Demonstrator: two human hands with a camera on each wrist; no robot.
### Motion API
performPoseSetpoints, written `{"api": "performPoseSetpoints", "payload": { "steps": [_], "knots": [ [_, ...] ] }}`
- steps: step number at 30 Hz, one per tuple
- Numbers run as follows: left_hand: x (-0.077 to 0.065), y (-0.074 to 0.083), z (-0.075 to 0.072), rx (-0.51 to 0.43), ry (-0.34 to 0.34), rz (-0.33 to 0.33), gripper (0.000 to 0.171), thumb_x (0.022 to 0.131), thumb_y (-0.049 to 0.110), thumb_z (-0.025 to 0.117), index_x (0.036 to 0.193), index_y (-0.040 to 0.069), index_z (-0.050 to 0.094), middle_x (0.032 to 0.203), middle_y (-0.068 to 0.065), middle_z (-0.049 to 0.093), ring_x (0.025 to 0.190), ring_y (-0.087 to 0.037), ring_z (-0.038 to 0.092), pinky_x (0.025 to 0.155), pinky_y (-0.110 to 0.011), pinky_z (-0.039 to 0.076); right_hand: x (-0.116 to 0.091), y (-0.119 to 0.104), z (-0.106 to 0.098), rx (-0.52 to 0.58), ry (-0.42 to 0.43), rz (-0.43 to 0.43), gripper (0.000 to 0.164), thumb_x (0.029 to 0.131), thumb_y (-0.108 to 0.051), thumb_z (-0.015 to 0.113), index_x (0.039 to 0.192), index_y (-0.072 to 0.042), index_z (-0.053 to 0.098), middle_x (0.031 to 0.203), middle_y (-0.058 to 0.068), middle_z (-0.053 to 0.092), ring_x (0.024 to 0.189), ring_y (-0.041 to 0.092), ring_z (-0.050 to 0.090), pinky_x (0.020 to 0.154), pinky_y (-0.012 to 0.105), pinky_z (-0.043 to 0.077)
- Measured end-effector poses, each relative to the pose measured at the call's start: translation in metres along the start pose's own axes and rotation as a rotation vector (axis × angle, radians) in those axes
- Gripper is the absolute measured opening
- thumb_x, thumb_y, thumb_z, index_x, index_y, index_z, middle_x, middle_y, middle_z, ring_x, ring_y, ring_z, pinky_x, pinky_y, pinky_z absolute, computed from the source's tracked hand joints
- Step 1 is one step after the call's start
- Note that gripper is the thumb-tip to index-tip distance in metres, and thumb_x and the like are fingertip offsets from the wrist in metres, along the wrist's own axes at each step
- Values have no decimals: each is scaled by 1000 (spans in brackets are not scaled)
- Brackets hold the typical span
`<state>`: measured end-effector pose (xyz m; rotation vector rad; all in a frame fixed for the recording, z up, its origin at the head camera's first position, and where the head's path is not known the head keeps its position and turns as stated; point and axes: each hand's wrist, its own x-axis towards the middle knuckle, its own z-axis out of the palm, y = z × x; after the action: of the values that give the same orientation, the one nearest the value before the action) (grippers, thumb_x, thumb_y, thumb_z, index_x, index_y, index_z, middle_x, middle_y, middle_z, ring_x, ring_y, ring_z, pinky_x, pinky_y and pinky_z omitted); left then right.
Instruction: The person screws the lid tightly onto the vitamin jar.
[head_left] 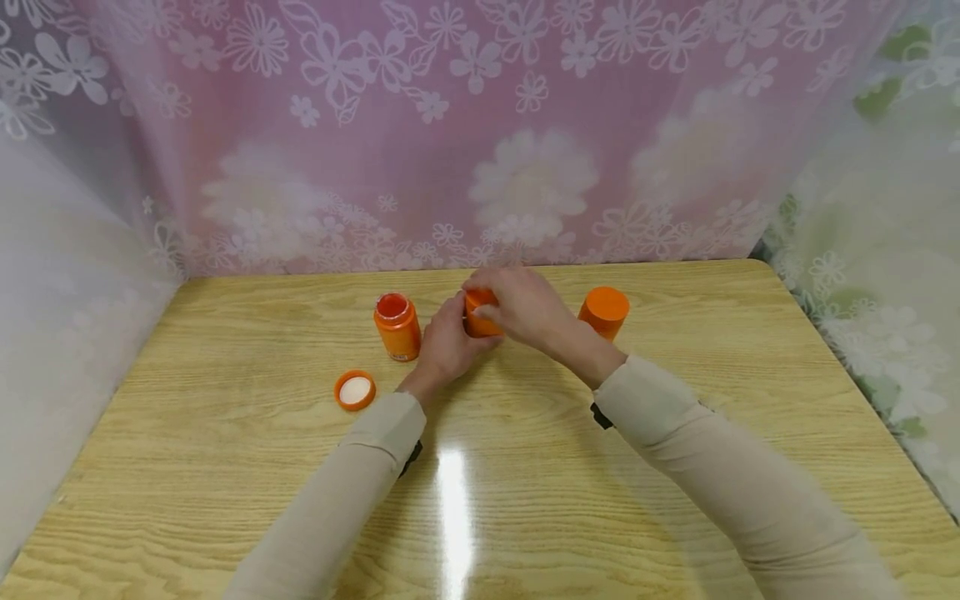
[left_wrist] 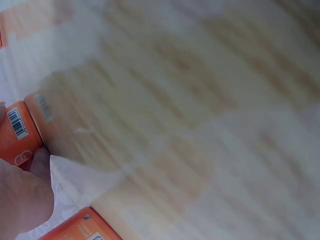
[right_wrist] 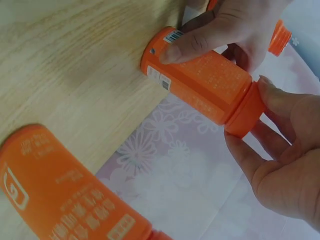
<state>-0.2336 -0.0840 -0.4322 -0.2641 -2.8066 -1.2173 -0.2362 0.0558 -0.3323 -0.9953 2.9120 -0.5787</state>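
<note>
An orange bottle with white print and a barcode [right_wrist: 200,85] stands on the table between both hands. My left hand [head_left: 447,340] grips it round the body, thumb along its side in the right wrist view. At the top, the fingers and thumb of my right hand [right_wrist: 295,160] pinch its orange cap [right_wrist: 245,117], which sits on the neck. Left of the left hand, a second orange bottle [head_left: 400,333] stands uncapped. A loose cap [head_left: 355,390] lies with its white inside facing up. In the left wrist view, the gripped bottle [left_wrist: 15,132] is partly cut off.
Right of the hands stands a third orange bottle [head_left: 604,310] with its cap on, partly behind the right forearm. The wood-grain table [head_left: 225,467] ends at a pink floral curtain [head_left: 525,167] behind, with pale floral cloth [head_left: 877,275] along the right side.
</note>
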Motion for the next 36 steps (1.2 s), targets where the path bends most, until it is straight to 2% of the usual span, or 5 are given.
{"api": "performPoseSetpoints", "payload": {
  "steps": [13, 19, 27, 32, 36],
  "knots": [
    [-4, 5, 3, -90, 20, 33, 62, 82, 23, 76, 130, 2, 43, 121, -11, 53, 106, -24, 54, 96, -36, 43, -5, 3, 8, -145, 5, -48, 39, 96, -25, 60, 132, -11, 57, 138, 8, 51, 125, 30, 46, 107, 45, 31],
    [-24, 24, -5, -4, 77, 43, 90, 81, 18, 74, 148, -4, 18, 139, -20, 41, 122, -31, 47, 102, -40, 39, -10, 8, 4, -186, -24, -38, 52, 100, -43, 46, 144, -16, 44, 150, 8, 35, 138, 29, 28, 111, 44, 23],
    [-73, 46, -51, 293, 154, 258, 80, 77, 21, 76, 144, 8, 35, 136, -13, 44, 118, -31, 46, 91, -44, 47, -38, 17, -19, -348, 20, 28, 66, 96, -58, 39, 152, -26, 27, 159, 6, 7, 144, 30, -2, 113, 51, 11],
    [-90, 28, -88, 423, 259, 448, 63, 76, 22, 77, 131, 6, 50, 126, -16, 51, 108, -34, 53, 84, -47, 48, -65, 20, -19, -455, 12, 36, 73, 93, -66, 35, 153, -27, 21, 159, 8, 4, 143, 32, -6, 112, 53, -1],
    [-103, 1, -110, 431, 290, 401, 57, 74, 24, 78, 124, 5, 56, 121, -16, 53, 107, -35, 52, 78, -48, 49, -81, 20, -14, -456, 25, 24, 73, 92, -67, 35, 153, -27, 24, 159, 9, 6, 144, 32, -3, 112, 53, 0]
  ]
}}
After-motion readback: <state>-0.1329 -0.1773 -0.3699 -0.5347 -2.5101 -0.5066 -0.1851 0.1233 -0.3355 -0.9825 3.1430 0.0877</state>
